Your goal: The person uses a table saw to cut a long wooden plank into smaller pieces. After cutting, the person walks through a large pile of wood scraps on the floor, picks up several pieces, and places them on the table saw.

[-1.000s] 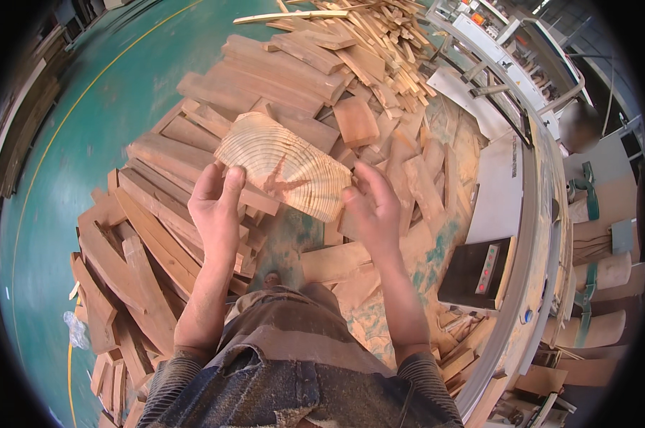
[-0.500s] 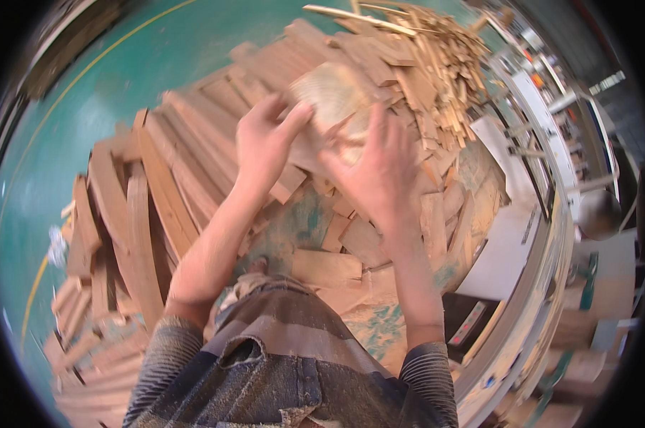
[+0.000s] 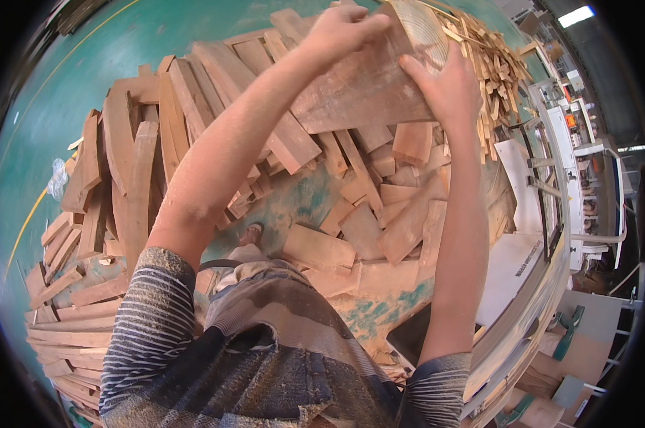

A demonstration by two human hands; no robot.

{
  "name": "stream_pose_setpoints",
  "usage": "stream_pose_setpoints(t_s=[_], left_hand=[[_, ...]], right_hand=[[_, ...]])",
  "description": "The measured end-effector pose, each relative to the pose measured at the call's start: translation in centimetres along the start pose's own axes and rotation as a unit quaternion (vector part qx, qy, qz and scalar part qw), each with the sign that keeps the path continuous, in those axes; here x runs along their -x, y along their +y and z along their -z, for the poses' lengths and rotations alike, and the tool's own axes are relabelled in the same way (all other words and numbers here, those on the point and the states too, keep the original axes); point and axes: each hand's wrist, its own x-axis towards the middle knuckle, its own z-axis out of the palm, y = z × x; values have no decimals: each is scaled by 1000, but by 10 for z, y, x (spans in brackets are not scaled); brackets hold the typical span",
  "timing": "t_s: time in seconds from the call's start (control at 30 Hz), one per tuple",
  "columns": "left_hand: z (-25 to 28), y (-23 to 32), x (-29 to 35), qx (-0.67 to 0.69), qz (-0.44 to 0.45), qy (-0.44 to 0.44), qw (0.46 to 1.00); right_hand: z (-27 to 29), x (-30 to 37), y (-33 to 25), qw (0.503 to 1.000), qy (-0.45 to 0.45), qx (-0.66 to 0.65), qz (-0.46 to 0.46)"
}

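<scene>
A wide, thick wooden board [image 3: 365, 89] is raised in front of me, its brown face toward me and its pale, ringed end grain showing at the upper right. Over its far left edge curl the fingers of my left hand [image 3: 347, 30], closed on it. My right hand [image 3: 447, 89] grips the board's right side, thumb on the face near the end grain and fingers behind. Under and beyond the board lies a heap of rough planks [image 3: 215, 78], partly hidden by it and by my left forearm.
Short offcuts [image 3: 319, 246] and sawdust cover the green floor by my foot [image 3: 251, 234]. Thin strips [image 3: 504, 85] are piled at the far right. A machine with a pale panel [image 3: 511, 274] runs along my right side. Stacked planks [image 3: 76, 335] lie at the left.
Both hands have moved farther away and to the right, raising the board. Its broad brown face now shows, where mostly the blurred pale end showed before. My view has shifted slightly.
</scene>
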Motion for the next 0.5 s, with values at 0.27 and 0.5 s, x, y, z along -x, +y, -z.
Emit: stream_pose_setpoints(t_s=[0.27,0.5], left_hand=[[25,-154,108,146,298,67,941],[67,-285,302,110,455,19,884]], right_hand=[[-8,-36,19,1000,-16,0,4],[12,-76,1,996,-38,-65,-42]])
